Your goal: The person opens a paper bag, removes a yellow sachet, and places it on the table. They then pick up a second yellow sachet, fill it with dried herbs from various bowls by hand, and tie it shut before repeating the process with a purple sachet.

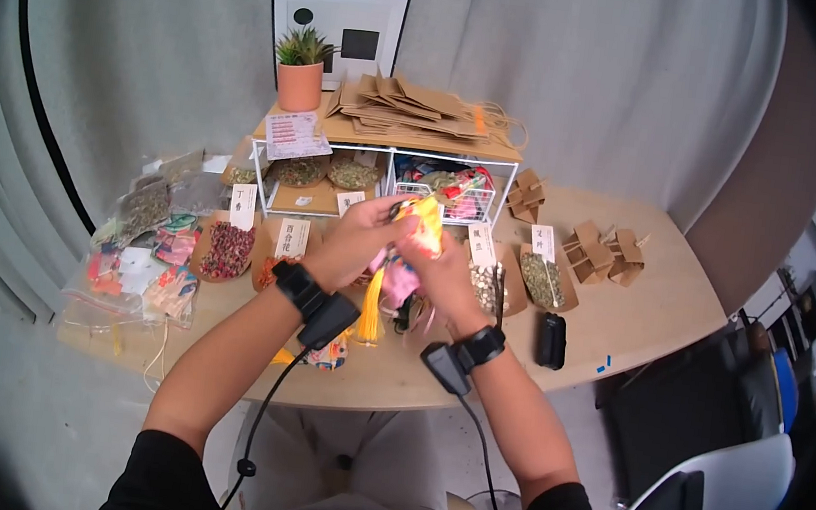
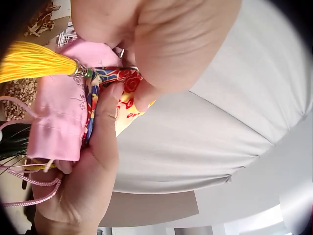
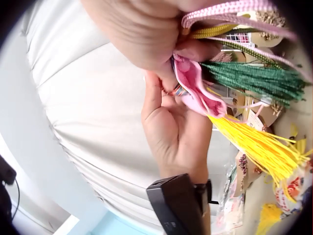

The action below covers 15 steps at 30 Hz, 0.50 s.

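Both hands are raised together over the middle of the table, gripping a small bunch of fabric sachets. In the head view the left hand (image 1: 354,244) pinches a bright yellow sachet (image 1: 420,221) with red patterning from the left. The right hand (image 1: 448,278) holds the bunch from the right. A pink sachet (image 2: 58,112) lies against a blue and red patterned sachet (image 2: 93,103) between the fingers in the left wrist view. From the bunch hang a yellow tassel (image 3: 259,147), a green tassel (image 3: 254,81) and pink cords (image 3: 230,10). The fingers partly hide the sachets.
Cardboard trays of dried flowers (image 1: 227,250) and herbs (image 1: 543,281) with label cards line the table. Behind stands a shelf (image 1: 341,132) bearing paper bags (image 1: 409,109) and a potted plant (image 1: 299,81). Plastic bags (image 1: 140,265) lie left; a black case (image 1: 551,342) lies right.
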Tool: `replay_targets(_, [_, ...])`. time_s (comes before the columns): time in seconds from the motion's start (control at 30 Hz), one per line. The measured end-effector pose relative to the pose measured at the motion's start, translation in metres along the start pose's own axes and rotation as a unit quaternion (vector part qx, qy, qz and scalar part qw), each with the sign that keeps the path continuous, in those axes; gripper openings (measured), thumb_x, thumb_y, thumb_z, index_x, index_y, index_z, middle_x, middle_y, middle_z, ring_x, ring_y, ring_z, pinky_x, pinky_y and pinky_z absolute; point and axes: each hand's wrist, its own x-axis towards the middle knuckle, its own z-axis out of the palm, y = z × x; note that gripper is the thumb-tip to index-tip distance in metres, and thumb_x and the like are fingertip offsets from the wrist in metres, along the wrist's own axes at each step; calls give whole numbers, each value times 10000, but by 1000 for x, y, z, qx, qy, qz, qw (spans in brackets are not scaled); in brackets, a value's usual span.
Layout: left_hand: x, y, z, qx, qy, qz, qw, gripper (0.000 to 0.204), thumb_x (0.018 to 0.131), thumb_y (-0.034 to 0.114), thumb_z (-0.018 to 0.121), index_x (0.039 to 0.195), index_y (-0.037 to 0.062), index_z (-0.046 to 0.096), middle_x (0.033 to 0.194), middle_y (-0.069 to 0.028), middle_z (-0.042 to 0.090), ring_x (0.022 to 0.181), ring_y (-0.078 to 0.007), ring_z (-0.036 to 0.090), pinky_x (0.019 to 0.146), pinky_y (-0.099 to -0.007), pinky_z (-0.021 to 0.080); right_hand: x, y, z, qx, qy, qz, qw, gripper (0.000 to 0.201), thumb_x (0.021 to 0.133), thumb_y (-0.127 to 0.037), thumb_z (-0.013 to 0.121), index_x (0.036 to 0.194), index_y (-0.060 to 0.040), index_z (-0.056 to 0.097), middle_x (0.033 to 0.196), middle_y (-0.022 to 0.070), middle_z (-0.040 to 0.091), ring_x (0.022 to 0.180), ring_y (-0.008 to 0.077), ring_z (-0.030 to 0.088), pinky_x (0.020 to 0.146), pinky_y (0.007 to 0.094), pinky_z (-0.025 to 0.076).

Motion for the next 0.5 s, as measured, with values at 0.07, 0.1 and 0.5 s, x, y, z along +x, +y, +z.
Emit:
replay_targets(0.07, [28, -10, -2, -34, -10, 29, 999, 562, 924, 89, 642, 1410, -40, 391, 1295, -131, 551, 1122, -153, 573, 953, -279, 479, 27, 4, -20, 36, 44, 78, 995, 247, 895, -133, 685, 1084, 1, 601, 862, 58, 673, 653, 127, 653, 510, 242, 512])
replay_targets(0.1, [37, -12, 0, 0, 20, 32, 999, 563, 918, 83, 645, 1408, -38, 394, 1296, -134, 548, 1138, -164, 564, 963, -291, 472, 44, 11, -31, 55, 55, 103, 992, 213, 900, -127, 674, 1055, 4, 609, 836, 61, 675, 606, 135, 647, 470, 252, 506])
replay_targets(0.5, [82, -42, -13, 19, 78, -181, 980, 387, 960, 353, 604, 1189, 45, 559, 1022, -59, 612, 920, -140, 610, 759, -314, 546, 169, 63, -59, 321, 153, 147, 923, 158, 948, -112, 589, 1016, 31, 578, 845, 132, 676, 587, 180, 642, 498, 305, 556])
